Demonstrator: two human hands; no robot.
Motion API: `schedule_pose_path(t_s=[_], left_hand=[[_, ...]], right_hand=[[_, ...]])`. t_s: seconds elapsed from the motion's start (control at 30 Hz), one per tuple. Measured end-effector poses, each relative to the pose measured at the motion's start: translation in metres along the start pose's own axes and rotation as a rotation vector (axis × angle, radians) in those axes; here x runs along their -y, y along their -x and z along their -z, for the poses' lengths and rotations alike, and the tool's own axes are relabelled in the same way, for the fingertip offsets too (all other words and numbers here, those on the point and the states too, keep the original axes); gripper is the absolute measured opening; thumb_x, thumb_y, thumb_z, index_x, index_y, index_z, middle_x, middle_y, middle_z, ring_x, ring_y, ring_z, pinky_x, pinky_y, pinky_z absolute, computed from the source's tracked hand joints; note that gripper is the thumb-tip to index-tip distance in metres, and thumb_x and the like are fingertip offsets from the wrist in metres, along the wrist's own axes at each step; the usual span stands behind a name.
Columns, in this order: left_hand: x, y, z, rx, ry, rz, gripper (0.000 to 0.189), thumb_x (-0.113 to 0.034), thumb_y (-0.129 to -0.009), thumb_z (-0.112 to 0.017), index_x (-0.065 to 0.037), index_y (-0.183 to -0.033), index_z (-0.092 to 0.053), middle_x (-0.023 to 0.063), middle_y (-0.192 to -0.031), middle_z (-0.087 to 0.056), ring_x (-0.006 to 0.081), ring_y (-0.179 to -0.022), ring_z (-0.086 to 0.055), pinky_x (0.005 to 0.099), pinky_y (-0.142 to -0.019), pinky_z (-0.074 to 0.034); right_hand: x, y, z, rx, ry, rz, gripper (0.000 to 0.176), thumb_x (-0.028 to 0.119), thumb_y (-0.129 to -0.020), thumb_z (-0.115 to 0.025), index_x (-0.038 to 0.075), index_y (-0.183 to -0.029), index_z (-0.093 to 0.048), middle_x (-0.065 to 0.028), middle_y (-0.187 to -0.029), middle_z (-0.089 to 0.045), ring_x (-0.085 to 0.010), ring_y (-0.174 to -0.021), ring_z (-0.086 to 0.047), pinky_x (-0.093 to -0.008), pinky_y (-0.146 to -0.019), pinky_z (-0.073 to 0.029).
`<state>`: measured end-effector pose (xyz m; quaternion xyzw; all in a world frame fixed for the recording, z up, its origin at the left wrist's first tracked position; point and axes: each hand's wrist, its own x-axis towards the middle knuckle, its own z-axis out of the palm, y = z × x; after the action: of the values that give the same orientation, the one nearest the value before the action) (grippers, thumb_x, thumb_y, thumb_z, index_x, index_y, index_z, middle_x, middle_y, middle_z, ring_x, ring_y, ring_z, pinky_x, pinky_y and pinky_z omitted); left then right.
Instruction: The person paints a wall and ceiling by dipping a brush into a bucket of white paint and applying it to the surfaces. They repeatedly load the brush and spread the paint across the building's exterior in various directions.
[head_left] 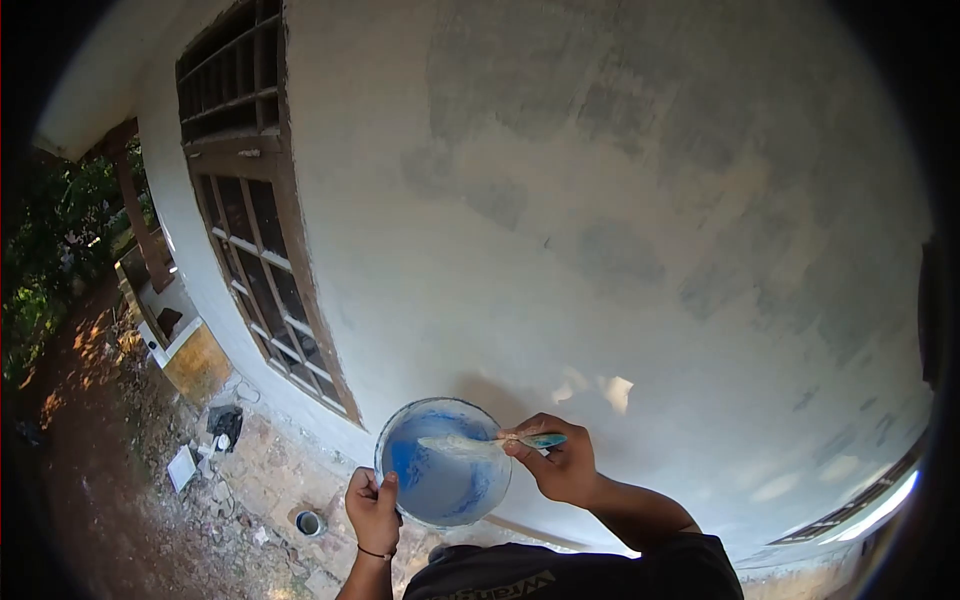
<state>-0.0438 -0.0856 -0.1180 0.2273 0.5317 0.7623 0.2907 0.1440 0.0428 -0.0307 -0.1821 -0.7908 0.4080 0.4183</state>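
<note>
My left hand [374,512] grips the left side of a round bucket [382,438], its thumb over the rim. Blue streaks mark the bucket's inner wall, and whitish paint [440,489] lies in the bottom. Closed around the teal handle of a paintbrush [465,443], my right hand [555,462] is just beyond the bucket's right rim. The brush's whitish, coated end reaches left across the bucket's mouth. Behind both hands stands a wall [430,300] with grey and white patches.
A brown-framed window [270,255] with white-edged bars is set in the wall to the left. On the rubble-strewn ground below are a small pail [309,523], a black bag [226,424] and a white slab [182,468]. Trees [60,250] grow at the far left.
</note>
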Motion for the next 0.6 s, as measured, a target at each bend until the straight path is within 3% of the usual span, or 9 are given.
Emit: schedule_pose_path(t_s=[0.07, 0.13, 0.27, 0.47, 0.53, 0.6], left_hand=[[-0.015, -0.014, 0.000, 0.017, 0.023, -0.018, 0.028, -0.010, -0.084, -0.059, -0.010, -0.068, -0.036, -0.0041, -0.052, -0.037, 0.0033, -0.036, -0.030, 0.0207, -0.031, -0.024], [-0.039, -0.026, -0.003, 0.042, 0.047, -0.039, 0.027, -0.013, -0.085, -0.058, -0.010, -0.068, -0.036, -0.0042, -0.050, -0.037, 0.0037, -0.032, -0.030, 0.0213, -0.027, -0.023], [-0.082, -0.047, -0.007, 0.096, 0.132, -0.099, 0.026, -0.011, -0.083, -0.058, -0.010, -0.067, -0.037, -0.0033, -0.048, -0.039, 0.0046, -0.030, -0.029, 0.0216, -0.026, -0.023], [-0.114, -0.068, -0.026, 0.141, 0.150, -0.229, 0.025, -0.011, -0.082, -0.059, -0.009, -0.067, -0.039, -0.0032, -0.049, -0.039, 0.0046, -0.031, -0.030, 0.0219, -0.027, -0.023], [-0.119, -0.067, -0.033, 0.112, 0.140, -0.221, 0.026, -0.010, -0.082, -0.059, -0.009, -0.068, -0.038, -0.0028, -0.049, -0.040, 0.0040, -0.032, -0.031, 0.0214, -0.028, -0.023], [-0.122, -0.068, -0.039, 0.114, 0.146, -0.272, 0.018, -0.006, -0.080, -0.057, -0.007, -0.067, -0.044, -0.0002, -0.061, -0.049, 0.0052, -0.054, -0.043, 0.0205, -0.051, -0.035]], right_hand=[[0.031, -0.028, 0.020, -0.043, -0.128, 0.085, 0.010, 0.005, -0.083, -0.062, -0.002, -0.088, -0.057, -0.0109, -0.084, -0.064, -0.0144, -0.076, -0.062, -0.0255, -0.069, -0.050], [0.083, -0.059, 0.043, 0.003, -0.274, -0.022, 0.010, 0.007, -0.084, -0.061, -0.001, -0.089, -0.057, -0.0096, -0.083, -0.064, -0.0132, -0.077, -0.062, -0.0243, -0.067, -0.049], [0.161, -0.124, 0.062, 0.066, 0.096, 0.378, 0.010, 0.009, -0.084, -0.061, 0.000, -0.089, -0.057, -0.0070, -0.080, -0.063, -0.0096, -0.070, -0.057, -0.0217, -0.061, -0.045], [0.265, -0.218, 0.085, -0.105, 0.801, 0.619, 0.024, 0.025, -0.082, -0.064, 0.002, -0.080, -0.059, -0.0045, -0.070, -0.060, -0.0108, -0.062, -0.053, -0.0250, -0.056, -0.043], [0.289, -0.242, 0.092, -0.141, 0.769, 0.652, 0.027, 0.030, -0.082, -0.063, 0.002, -0.083, -0.061, -0.0066, -0.070, -0.060, -0.0137, -0.064, -0.057, -0.0258, -0.059, -0.046], [0.309, -0.268, 0.097, -0.171, 0.774, 0.719, 0.026, 0.028, -0.083, -0.061, 0.003, -0.089, -0.061, -0.0089, -0.074, -0.061, -0.0167, -0.068, -0.060, -0.0280, -0.063, -0.048]])
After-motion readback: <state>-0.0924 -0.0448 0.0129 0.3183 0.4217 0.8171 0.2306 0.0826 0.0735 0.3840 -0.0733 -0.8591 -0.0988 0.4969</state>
